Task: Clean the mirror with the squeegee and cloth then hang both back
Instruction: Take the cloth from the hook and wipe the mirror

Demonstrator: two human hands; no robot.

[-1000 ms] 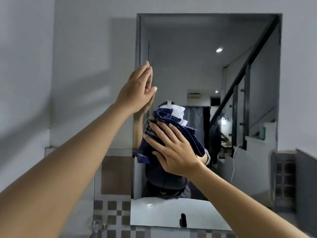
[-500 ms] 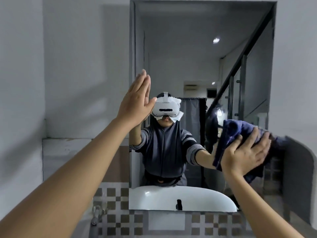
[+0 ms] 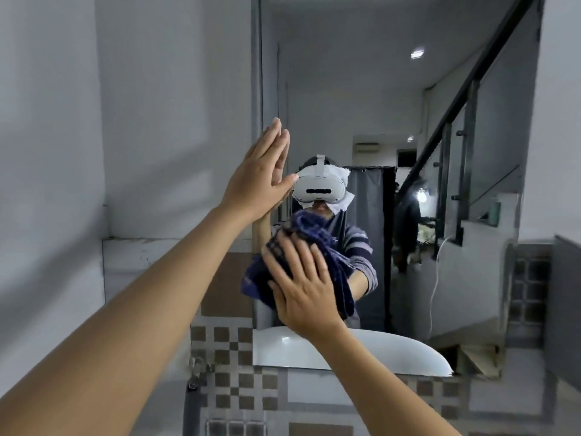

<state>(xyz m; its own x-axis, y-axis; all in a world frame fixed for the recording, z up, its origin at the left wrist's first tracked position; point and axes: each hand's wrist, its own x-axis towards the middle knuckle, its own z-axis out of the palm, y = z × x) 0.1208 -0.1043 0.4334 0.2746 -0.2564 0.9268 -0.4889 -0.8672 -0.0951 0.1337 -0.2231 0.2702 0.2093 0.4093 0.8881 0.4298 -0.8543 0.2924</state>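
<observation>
Dark-blue checked cloth (image 3: 301, 262) lies bunched under the right hand (image 3: 303, 292), whose spread fingers (image 3: 284, 262) press it flat against the mirror (image 3: 393, 121); the hand does not clamp the cloth so much as pin it to the glass with an open palm. The left hand (image 3: 259, 176) sits up and to the left of the right one, fingers extended and together, empty, its palm apparently braced at the mirror's left edge, although the view does not settle whether it rests on glass or on the frame. The two hands are apart, the left higher and the right lower. The bunched cloth runs on a diagonal, from upper left down to lower right beneath the palm. Most of the uncovered glass lies to the right of and above the right hand, so the judgement is that the next wiping stroke falls to that hand, the nearer one to that area. The squeegee is not visible, so it cannot be placed relative to either hand.
</observation>
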